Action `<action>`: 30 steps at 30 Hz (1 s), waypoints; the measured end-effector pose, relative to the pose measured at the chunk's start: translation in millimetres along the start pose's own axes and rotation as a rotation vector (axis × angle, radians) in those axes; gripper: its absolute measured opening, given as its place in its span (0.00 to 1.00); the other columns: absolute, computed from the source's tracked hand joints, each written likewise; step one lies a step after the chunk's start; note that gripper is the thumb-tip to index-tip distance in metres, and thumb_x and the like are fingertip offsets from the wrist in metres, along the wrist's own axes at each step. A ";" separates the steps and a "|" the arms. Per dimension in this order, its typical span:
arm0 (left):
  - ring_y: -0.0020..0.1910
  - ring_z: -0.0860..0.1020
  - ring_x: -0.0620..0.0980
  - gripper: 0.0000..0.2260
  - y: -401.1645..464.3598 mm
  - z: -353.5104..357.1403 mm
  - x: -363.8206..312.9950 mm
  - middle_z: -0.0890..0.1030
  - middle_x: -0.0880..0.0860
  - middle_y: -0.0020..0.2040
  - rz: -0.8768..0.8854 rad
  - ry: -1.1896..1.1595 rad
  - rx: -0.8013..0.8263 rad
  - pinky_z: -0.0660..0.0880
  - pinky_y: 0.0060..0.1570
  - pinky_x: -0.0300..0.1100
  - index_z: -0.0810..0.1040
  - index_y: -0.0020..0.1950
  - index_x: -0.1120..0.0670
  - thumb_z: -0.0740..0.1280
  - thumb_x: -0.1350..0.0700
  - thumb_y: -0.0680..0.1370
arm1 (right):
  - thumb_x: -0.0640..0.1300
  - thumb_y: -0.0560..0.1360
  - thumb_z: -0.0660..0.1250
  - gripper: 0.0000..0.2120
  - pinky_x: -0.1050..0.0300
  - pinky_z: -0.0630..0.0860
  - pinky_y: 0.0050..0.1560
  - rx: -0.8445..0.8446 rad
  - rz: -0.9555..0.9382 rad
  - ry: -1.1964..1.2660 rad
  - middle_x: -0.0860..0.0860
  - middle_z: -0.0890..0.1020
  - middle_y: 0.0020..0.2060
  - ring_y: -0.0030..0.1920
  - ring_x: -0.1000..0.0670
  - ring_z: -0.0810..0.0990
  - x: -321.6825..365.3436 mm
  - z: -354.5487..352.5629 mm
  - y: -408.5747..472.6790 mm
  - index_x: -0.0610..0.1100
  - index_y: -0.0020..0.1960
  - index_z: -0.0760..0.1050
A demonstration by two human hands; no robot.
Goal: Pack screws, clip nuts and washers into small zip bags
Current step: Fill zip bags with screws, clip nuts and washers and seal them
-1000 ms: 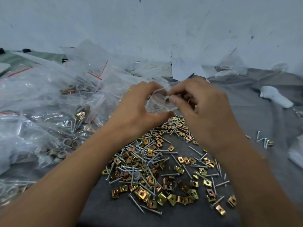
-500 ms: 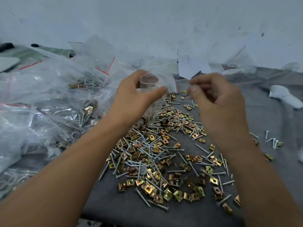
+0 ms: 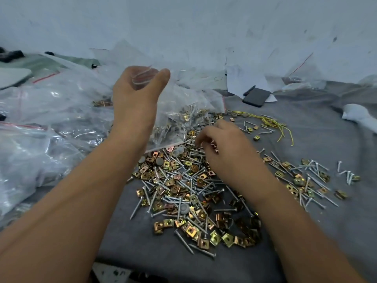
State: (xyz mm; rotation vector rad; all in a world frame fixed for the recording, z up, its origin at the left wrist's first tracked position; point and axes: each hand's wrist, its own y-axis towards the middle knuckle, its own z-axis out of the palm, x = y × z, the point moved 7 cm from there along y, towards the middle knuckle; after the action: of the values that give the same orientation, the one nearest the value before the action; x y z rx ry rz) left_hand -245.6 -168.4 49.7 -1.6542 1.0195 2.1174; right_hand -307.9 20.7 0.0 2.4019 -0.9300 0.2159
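Single head view, close, looking down, edges perhaps distorted

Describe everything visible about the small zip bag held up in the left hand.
The small zip bag is clear, thin plastic, crumpled and partly blurred, so its contents cannot be told. The left hand grips it with curled fingers and thumb, raised above the grey cloth and in front of the heap of filled bags. Pale lines, perhaps the zip strip, show between thumb and fingers. Nothing else touches it.

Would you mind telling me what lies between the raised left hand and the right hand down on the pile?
In the head view, a clear bag of screws and washers lies between the left hand and the right hand.
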 end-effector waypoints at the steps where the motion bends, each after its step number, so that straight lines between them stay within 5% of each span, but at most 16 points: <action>1: 0.57 0.84 0.47 0.13 1.2 -0.4 0.9 0.85 0.49 0.57 -0.001 0.000 -0.006 0.79 0.60 0.46 0.81 0.58 0.51 0.76 0.47 0.79 | 0.45 0.82 0.66 0.07 0.55 0.73 0.55 -0.038 -0.021 0.040 0.54 0.76 0.50 0.56 0.53 0.72 6.6 -2.7 0.3 0.54 0.55 0.82; 9: 0.41 0.80 0.37 0.16 6.1 4.3 15.1 0.85 0.52 0.51 -0.006 0.093 0.039 0.75 0.41 0.29 0.80 0.57 0.54 0.79 0.47 0.76 | 0.65 0.80 0.64 0.22 0.46 0.74 0.62 0.048 -0.094 -0.304 0.48 0.79 0.56 0.61 0.46 0.74 42.1 18.5 10.9 0.50 0.61 0.82; 13: 0.40 0.81 0.39 0.18 5.0 6.7 18.0 0.83 0.50 0.47 0.015 0.126 0.091 0.78 0.42 0.32 0.77 0.58 0.52 0.81 0.51 0.74 | 0.66 0.79 0.64 0.24 0.46 0.73 0.64 0.032 -0.054 -0.367 0.47 0.78 0.57 0.61 0.45 0.72 41.4 23.6 9.7 0.47 0.60 0.79; 30: 0.31 0.71 0.38 0.12 13.6 -1.9 24.1 0.73 0.46 0.40 0.017 0.101 0.015 0.71 0.33 0.27 0.76 0.52 0.53 0.77 0.51 0.77 | 0.61 0.73 0.76 0.15 0.48 0.76 0.57 0.048 0.132 -0.004 0.53 0.76 0.51 0.56 0.48 0.75 14.8 33.1 13.1 0.53 0.53 0.82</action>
State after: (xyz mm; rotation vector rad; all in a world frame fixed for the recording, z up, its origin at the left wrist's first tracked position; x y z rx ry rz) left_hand -259.8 -184.4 32.1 -1.7671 1.0798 2.0495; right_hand -307.1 -13.8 -17.1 2.3864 -1.0977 0.2857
